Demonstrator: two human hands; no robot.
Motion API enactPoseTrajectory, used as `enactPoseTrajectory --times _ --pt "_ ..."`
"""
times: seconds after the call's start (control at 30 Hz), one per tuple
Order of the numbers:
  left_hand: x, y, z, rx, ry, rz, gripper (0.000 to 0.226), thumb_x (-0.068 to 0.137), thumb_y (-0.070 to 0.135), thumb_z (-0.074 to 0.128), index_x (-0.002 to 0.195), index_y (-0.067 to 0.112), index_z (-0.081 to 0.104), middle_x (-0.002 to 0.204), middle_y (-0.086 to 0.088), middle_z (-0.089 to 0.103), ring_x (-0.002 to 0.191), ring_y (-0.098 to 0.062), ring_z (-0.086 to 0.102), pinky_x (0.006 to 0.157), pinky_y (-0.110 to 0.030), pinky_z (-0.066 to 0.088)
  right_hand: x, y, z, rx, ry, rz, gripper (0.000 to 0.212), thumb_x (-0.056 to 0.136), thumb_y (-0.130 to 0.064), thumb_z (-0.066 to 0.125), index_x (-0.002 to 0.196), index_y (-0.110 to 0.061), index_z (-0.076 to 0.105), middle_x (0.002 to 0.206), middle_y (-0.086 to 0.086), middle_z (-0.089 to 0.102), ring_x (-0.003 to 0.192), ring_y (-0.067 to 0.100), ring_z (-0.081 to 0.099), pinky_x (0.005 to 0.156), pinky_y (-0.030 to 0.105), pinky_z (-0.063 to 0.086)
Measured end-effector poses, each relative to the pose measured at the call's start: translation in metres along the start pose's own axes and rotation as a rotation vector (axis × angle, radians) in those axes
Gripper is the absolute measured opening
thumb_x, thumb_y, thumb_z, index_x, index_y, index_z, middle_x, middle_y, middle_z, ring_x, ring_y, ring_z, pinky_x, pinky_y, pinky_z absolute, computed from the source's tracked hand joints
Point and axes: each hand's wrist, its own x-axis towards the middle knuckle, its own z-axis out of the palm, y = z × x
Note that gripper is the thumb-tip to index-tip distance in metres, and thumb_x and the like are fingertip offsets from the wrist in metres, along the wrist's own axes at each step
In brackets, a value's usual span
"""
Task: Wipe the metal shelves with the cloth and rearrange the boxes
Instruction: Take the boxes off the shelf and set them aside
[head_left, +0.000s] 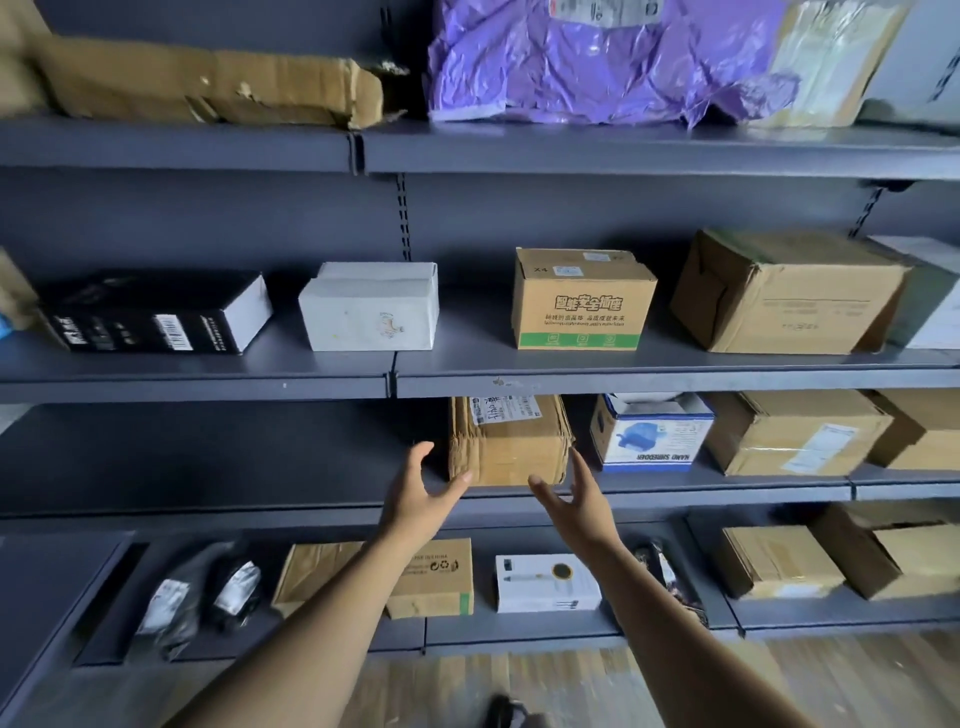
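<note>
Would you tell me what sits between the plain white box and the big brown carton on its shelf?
In the head view, a green-striped cardboard box stands between them, apart from both.

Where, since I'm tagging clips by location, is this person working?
Probably a parcel storeroom or stockroom: tiered grey metal shelves hold a cardboard box with a shipping label, a purple mailer bag and a large brown carton.

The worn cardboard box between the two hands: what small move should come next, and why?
Probably close both hands on its sides: the left hand and right hand are open, flanking the cardboard box, not yet gripping it, and bare shelf lies to its left.
</note>
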Motion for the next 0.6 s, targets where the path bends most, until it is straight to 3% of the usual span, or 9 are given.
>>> enactPoseTrajectory --times 0.1,0.27,0.43,0.6 --pt "-0.036 0.003 -0.031 -0.022 0.053 0.034 0.068 0.088 0.047 0.073 0.145 0.027 0.042 0.152 0.003 0.045 0.138 -0.019 0.043 0.1 -0.028 0.037 -0.044 -0.036 0.004 0.002 -0.021 -0.01 0.09 0.09 -0.048 0.07 0.16 -0.016 0.024 0.163 0.008 0.034 0.147 0.028 0.037 0.116 0.042 0.036" --pt "-0.093 0.001 -0.085 -0.092 0.147 0.062 0.064 0.087 0.046 0.074 0.141 0.027 0.046 0.148 0.007 0.049 0.136 -0.016 0.046 0.102 -0.03 0.039 -0.106 -0.09 0.029 0.059 -0.058 -0.125 0.085 0.09 -0.047 0.071 0.158 -0.018 0.029 0.161 0.005 0.036 0.146 0.026 0.039 0.116 0.042 0.037" --pt "-0.116 0.041 -0.141 -0.21 0.228 0.202 0.056 0.086 0.046 0.075 0.134 0.031 0.051 0.142 0.01 0.054 0.133 -0.011 0.048 0.107 -0.031 0.04 -0.142 -0.167 0.036 0.17 -0.041 -0.265 0.089 0.083 -0.058 0.068 0.156 -0.02 0.034 0.158 -0.001 0.042 0.145 0.016 0.039 0.119 0.042 0.036" --pt "-0.116 0.104 -0.189 -0.305 0.295 0.375 0.063 0.066 0.069 0.066 0.122 0.044 0.052 0.13 0.023 0.056 0.127 -0.001 0.05 0.107 -0.037 0.046 -0.145 -0.248 0.017 0.233 0.003 -0.436 0.077 0.09 -0.045 0.071 0.155 -0.024 0.035 0.145 -0.018 0.041 0.137 0.007 0.043 0.117 0.035 0.037"
